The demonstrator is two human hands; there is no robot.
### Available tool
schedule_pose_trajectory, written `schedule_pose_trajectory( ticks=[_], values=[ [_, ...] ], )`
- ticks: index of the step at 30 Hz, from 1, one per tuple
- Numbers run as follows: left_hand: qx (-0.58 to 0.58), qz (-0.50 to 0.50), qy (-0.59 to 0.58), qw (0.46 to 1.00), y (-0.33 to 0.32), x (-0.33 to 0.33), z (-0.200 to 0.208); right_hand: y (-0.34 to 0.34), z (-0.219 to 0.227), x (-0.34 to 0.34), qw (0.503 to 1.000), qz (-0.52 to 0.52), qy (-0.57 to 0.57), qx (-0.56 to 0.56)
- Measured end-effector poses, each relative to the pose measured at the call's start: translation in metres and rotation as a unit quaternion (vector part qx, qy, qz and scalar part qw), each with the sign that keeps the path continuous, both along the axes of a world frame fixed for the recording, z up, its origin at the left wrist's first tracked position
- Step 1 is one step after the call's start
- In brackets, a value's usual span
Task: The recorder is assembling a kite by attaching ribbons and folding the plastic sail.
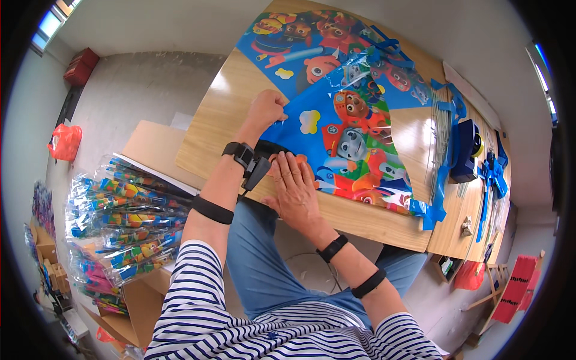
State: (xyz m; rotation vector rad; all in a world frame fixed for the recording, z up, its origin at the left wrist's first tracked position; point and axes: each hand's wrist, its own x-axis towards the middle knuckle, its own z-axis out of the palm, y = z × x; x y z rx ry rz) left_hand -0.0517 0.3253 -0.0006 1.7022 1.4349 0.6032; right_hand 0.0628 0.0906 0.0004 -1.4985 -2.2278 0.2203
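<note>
A glossy blue triangular kite (354, 141) printed with cartoon dogs lies on the wooden table, partly over a second printed kite sheet (324, 51). My left hand (267, 112) is closed, fingertips pinching the left edge of the upper kite. Flat on the kite's near left corner lies my right hand (294, 186), its fingers stretched out together. Beside these fingers a black patch (273, 147) shows at the kite's corner; what it belongs to is partly hidden. Blue ribbon (437, 210) sticks out at the kite's right corner.
On the table's right lie thin pale rods (443, 150), a dark blue box-shaped object (467, 150) and a blue ribbon bundle (492, 171). Clear-wrapped colourful bundles (129, 216) fill a cardboard box (144, 306) at my left. A red bag (65, 143) sits at the far left.
</note>
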Motion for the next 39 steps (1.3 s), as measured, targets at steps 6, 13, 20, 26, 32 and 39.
schedule_pose_trajectory(
  ticks=[6, 13, 20, 26, 32, 39],
  values=[
    [-0.010, -0.014, -0.024, 1.000, 0.002, -0.002, 0.004, 0.000, -0.002, 0.000, 1.000, 0.000, -0.002, -0.005],
    [-0.066, 0.021, -0.105, 0.992, 0.002, 0.000, 0.015, 0.000, -0.003, 0.000, 1.000, -0.001, -0.004, -0.006],
    [-0.064, 0.027, -0.084, 0.994, -0.005, 0.001, 0.030, -0.001, 0.000, -0.003, 1.000, -0.009, -0.010, -0.015],
    [-0.073, 0.031, -0.116, 0.990, -0.003, -0.001, 0.024, -0.002, 0.002, -0.002, 1.000, -0.006, -0.014, -0.015],
    [-0.129, -0.010, -0.143, 0.981, 0.016, 0.007, 0.014, -0.003, 0.004, 0.000, 1.000, -0.004, -0.019, -0.023],
    [-0.071, -0.014, -0.106, 0.992, 0.035, 0.044, 0.017, -0.004, 0.007, 0.001, 0.999, -0.002, -0.036, -0.017]
  ],
)
